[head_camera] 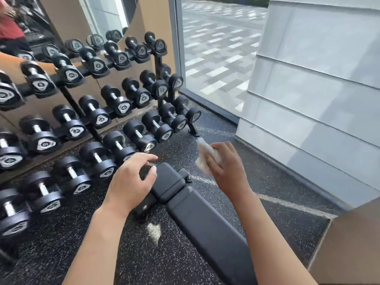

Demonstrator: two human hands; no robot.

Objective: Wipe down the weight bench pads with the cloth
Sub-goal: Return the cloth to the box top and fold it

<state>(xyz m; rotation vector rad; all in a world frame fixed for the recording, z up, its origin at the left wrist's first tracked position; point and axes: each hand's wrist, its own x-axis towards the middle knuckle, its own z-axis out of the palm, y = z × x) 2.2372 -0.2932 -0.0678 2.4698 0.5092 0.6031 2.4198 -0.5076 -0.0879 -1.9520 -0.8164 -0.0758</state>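
Your right hand [227, 165] grips a bunched white cloth [206, 154], fingers curled round it, one end of the cloth sticking up past the knuckles. It's held in the air above the floor, just off the right side of the bench's far end; no contact with either pad.

Your left hand [131, 179] has nothing in it, fingers spread and loosely bent, hovering at the left edge of the small pad. Can't tell whether the fingertips touch it.

The weight bench [191, 204] lies flat, running from the bottom centre away toward the dumbbell rack. Two black pads: the small pad [168, 182] at the far end, the long pad [207, 229] nearer you, a narrow gap between them. Part of the black frame [141, 209] shows under the left edge at that gap, and a bracket [186, 174] pokes out at the far right corner of the small pad.

A three-tier dumbbell rack [90, 103] with black dumbbells stands left of the bench, against a mirrored wall [51, 21]. Speckled black rubber floor [82, 233] underneath. A glass pane [216, 58] is ahead, and a grey panelled wall [318, 89] on the right.
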